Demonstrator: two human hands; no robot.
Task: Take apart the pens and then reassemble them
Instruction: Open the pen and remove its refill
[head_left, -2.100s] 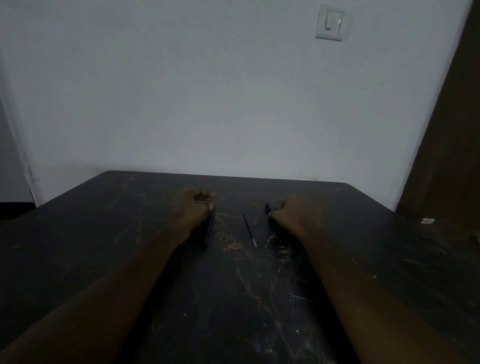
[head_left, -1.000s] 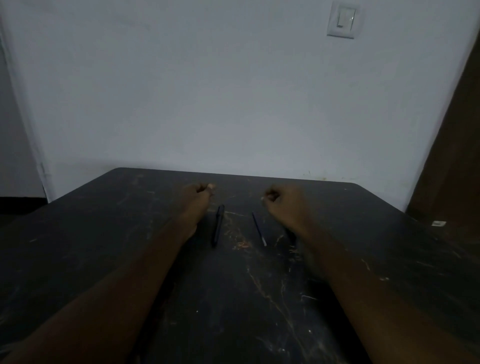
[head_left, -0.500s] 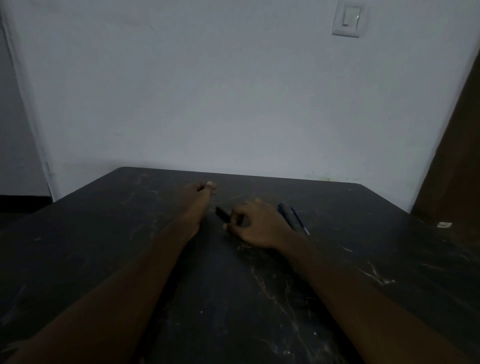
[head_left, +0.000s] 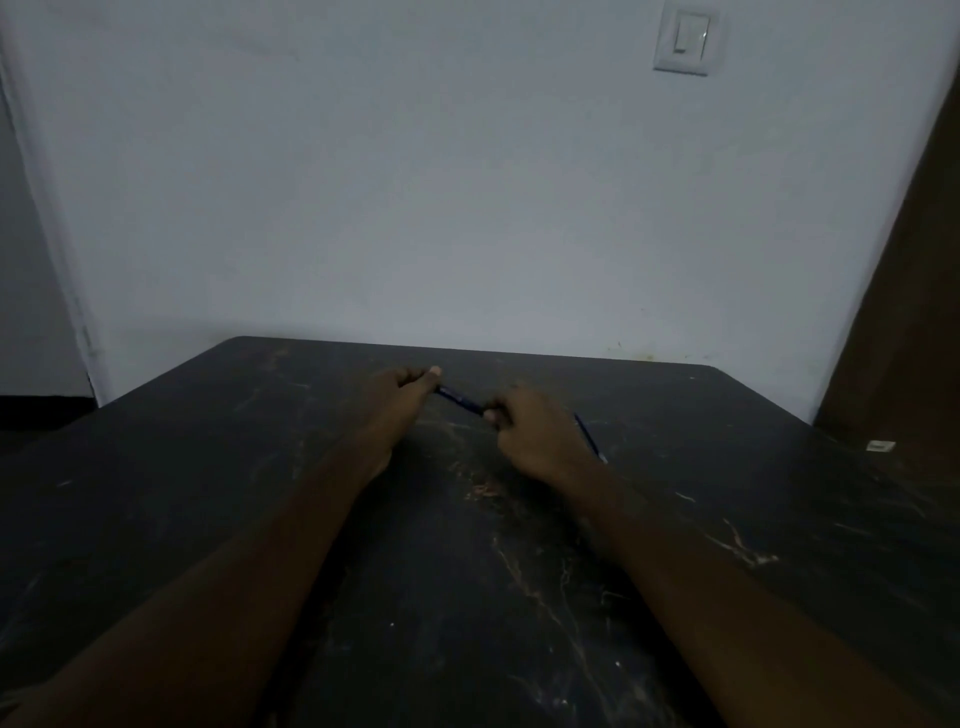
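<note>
A dark blue pen (head_left: 460, 399) is held just above the dark scratched table (head_left: 519, 571), spanning the gap between both hands. My left hand (head_left: 402, 402) grips its far left end with fingers curled. My right hand (head_left: 530, 431) pinches its near right end. Just right of my right hand, a thin blue refill (head_left: 589, 439) lies on the table, partly hidden by the hand. Any other pen parts behind the right hand are hidden.
The table's far edge meets a pale wall (head_left: 467, 208) with a light switch (head_left: 685, 41). A brown door or panel (head_left: 914, 286) stands at the right. A small white scrap (head_left: 880, 445) lies beyond the table's right edge.
My right hand reached left across the table, took the dark pen that lay by my left hand, and lifted it. Now both hands grip its ends.
</note>
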